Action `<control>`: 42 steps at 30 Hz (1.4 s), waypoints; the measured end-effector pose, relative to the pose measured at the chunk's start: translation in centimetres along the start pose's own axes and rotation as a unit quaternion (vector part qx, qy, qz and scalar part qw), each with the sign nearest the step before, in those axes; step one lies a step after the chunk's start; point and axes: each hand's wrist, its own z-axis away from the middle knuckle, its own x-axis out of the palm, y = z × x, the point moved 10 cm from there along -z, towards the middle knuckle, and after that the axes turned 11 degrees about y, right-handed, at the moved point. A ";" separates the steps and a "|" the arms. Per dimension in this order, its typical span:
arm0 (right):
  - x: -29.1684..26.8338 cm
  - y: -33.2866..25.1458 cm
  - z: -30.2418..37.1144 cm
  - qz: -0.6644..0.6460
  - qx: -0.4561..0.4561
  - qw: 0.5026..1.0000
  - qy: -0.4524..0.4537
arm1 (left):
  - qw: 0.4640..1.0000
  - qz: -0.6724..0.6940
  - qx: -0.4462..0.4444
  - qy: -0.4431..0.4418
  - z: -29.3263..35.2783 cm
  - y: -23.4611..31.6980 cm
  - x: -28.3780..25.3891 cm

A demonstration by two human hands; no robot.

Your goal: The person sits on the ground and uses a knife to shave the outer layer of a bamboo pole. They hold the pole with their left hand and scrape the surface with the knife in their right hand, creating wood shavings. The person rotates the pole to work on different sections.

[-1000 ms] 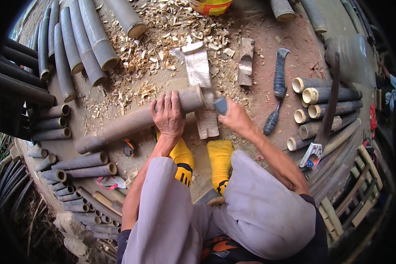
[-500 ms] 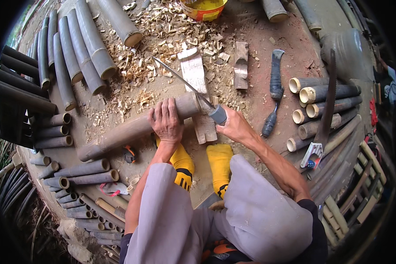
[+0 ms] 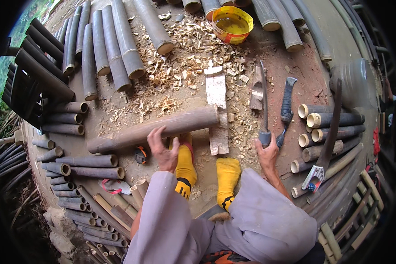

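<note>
A thick brown bamboo pole section [image 3: 163, 127] lies slantwise in front of me, its right end on a notched wooden block [image 3: 218, 136]. My left hand [image 3: 164, 152] is just below the pole, thumb and fingers apart, holding nothing; whether a fingertip touches the pole I cannot tell. To the right, my right hand [image 3: 267, 156] is closed round the grey handle of a long-bladed knife [image 3: 265, 101]. The blade points away from me, beside a small notched wood piece [image 3: 256, 90]. My feet, in yellow socks [image 3: 228, 176], are on either side of the block's near end.
A hooked tool with a wrapped black handle [image 3: 287, 103] lies right of the knife. Beyond are wood shavings [image 3: 180, 61] and a yellow-red bowl [image 3: 233, 26]. Bamboo pieces [image 3: 334, 132] are stacked right, behind an upright saw [image 3: 330, 132]; more bamboo [image 3: 94, 167] lies left, near a tape measure [image 3: 141, 155].
My right hand has carried the knife from the pole's right end to the right, turning its blade away from me. My left hand has come off the pole's top. The view has shifted.
</note>
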 end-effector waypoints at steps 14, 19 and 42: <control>-0.7 4.2 0.9 0.111 -0.058 0.986 0.105 | 0.682 0.387 -0.620 0.025 9.9 -16.6 -1.3; 0.8 5.3 1.1 0.148 -0.097 0.976 0.126 | 0.619 0.462 -0.634 0.035 7.2 -14.1 0.9; 1.8 5.0 1.0 0.161 -0.098 0.979 0.081 | 0.710 0.541 -0.449 0.045 0.0 -7.5 0.5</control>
